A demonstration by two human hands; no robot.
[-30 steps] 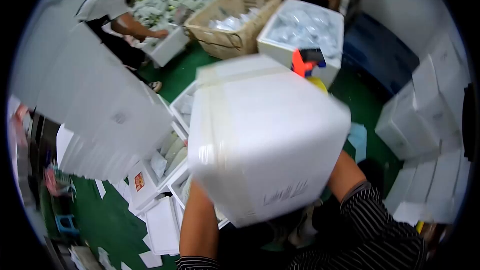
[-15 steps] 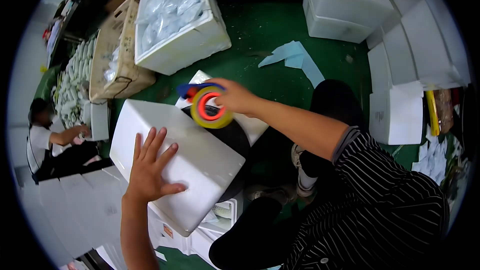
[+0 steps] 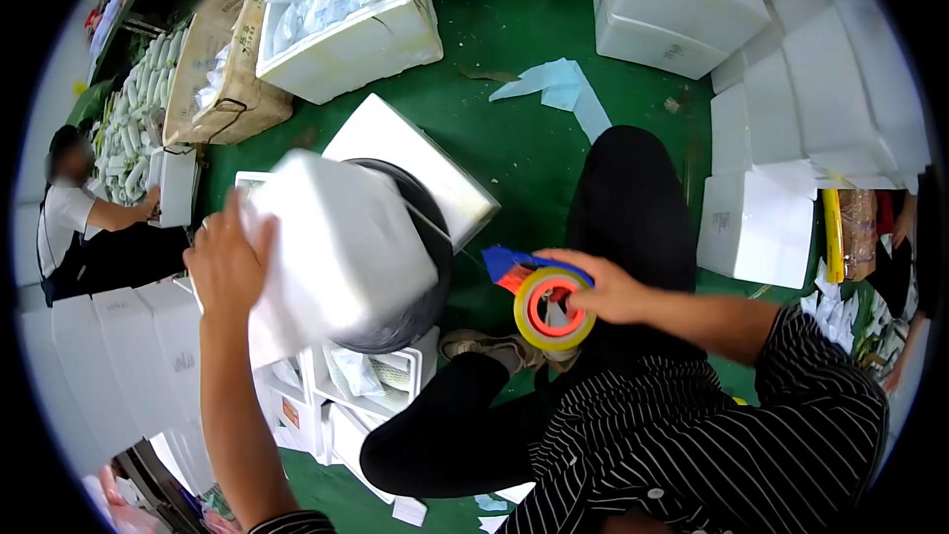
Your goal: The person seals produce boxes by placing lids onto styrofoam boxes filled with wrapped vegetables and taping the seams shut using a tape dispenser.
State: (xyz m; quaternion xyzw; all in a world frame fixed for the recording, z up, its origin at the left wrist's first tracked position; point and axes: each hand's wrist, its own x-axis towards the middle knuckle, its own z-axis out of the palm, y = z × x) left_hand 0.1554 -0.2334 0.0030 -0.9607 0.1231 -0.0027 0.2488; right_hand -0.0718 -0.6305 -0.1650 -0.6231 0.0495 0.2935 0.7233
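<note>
Holds the tape dispenser in the right hand, apart to the right of the white box over the left edge of the black stand, with the left hand nearer, at the box's left side, cannot tell if gripping.

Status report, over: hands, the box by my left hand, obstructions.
Left hand against box; right hand gripping tape dispenser. Box blurred, partly covering round black thing. Blue sheet on floor, clear of hands.

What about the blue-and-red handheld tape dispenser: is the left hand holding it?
No, the right hand holds that tape dispenser.
</note>
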